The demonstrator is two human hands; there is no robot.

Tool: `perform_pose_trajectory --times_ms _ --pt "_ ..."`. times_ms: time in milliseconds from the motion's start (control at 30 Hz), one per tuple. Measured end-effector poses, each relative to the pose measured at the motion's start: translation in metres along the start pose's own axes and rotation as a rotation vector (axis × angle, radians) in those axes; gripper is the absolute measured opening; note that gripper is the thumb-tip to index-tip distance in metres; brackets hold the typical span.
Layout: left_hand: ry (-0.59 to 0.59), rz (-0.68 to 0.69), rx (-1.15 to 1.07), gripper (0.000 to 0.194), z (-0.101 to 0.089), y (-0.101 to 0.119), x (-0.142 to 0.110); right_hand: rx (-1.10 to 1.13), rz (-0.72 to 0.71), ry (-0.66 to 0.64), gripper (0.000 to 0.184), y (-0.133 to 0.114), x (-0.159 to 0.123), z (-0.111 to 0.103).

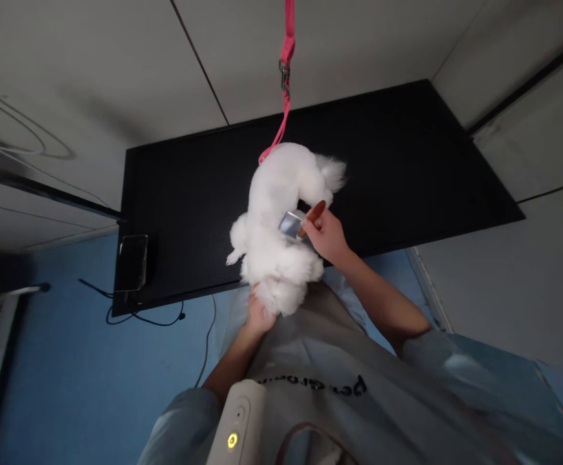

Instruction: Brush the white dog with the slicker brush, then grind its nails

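A small white fluffy dog (276, 226) stands on a black grooming table (407, 168), clipped to a pink leash (285, 84) that hangs from above. My right hand (327, 234) is closed round the brown wooden handle of a slicker brush (297, 224), whose metal head lies on the dog's back. At the table's near edge my left hand (258, 316) sits under the dog's fur, gripping it from below; its fingers are mostly hidden in the fur.
A phone (133, 261) lies at the table's near left corner, with black cables (141, 316) trailing below onto the blue floor. White walls close in behind and to the right. A white device with a lit yellow light (237, 426) hangs on my chest.
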State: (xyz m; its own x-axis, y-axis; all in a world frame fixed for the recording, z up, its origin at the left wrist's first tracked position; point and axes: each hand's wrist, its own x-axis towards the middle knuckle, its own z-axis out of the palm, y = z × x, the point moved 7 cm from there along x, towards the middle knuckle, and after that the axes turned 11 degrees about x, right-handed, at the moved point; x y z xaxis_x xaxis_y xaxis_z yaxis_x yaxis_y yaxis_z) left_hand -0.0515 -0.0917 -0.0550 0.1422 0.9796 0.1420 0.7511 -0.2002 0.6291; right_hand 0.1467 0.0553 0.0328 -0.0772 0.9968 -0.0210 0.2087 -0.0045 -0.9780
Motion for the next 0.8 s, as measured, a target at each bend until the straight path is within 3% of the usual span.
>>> perform_pose_trajectory --times_ms 100,133,233,267,400,533,667,800 --pt "-0.039 -0.023 -0.03 0.018 -0.001 -0.001 0.0 0.035 0.054 -0.189 0.017 0.002 -0.012 0.01" --pt "-0.037 -0.029 -0.031 0.018 -0.002 -0.001 0.001 0.02 0.069 -0.18 0.017 0.003 -0.016 0.007" --pt "-0.021 -0.004 -0.035 0.018 -0.006 0.003 0.005 -0.033 0.054 0.084 0.018 0.002 -0.025 -0.016" --pt "-0.02 0.009 -0.041 0.017 -0.006 0.004 0.007 -0.02 0.046 0.123 0.018 0.002 -0.028 -0.019" --pt "0.034 0.072 -0.101 0.017 -0.008 0.013 0.015 0.116 0.091 0.024 0.019 0.011 -0.037 -0.014" --pt "0.109 0.106 -0.125 0.024 -0.007 0.02 0.02 0.076 -0.009 0.305 0.015 0.007 -0.047 -0.039" --pt "0.1 0.091 -0.163 0.024 -0.002 0.024 0.026 0.15 0.084 0.09 0.014 0.01 -0.057 -0.019" --pt "0.018 0.034 -0.166 0.029 0.006 0.026 0.032 0.139 0.07 0.227 0.015 0.011 -0.068 -0.019"
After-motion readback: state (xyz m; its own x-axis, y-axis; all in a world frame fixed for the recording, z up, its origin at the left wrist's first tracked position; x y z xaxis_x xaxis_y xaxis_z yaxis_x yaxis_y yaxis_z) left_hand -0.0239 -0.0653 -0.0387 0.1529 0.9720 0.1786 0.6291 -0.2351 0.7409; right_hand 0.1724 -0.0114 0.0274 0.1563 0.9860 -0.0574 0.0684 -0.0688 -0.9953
